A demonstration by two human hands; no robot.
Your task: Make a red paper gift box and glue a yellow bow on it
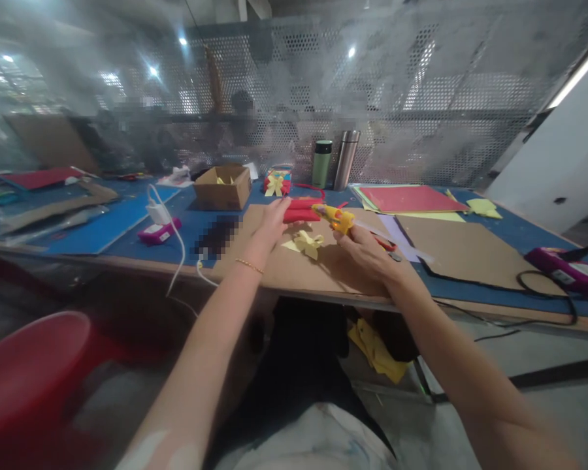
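My left hand [273, 224] is closed on a red rolled piece [301, 213], apparently paper or felt, above a brown cardboard sheet [255, 261]. In my right hand [360, 246] is a yellow hot glue gun [340, 219], its nozzle pointing left at the red piece. Whether the tip touches it I cannot tell. A pale yellow bow [308, 243] lies on the cardboard just below, between my hands. Partly hidden behind my right hand are red-handled scissors [385, 243].
A cardboard box [223, 187], a red item with a yellow bow [276, 183], a green tumbler [322, 164] and a steel flask [346, 160] stand behind. Red sheets [411, 198] lie right. Purple power strips [159, 232] with cables sit at both sides. A red stool [39, 365] is left.
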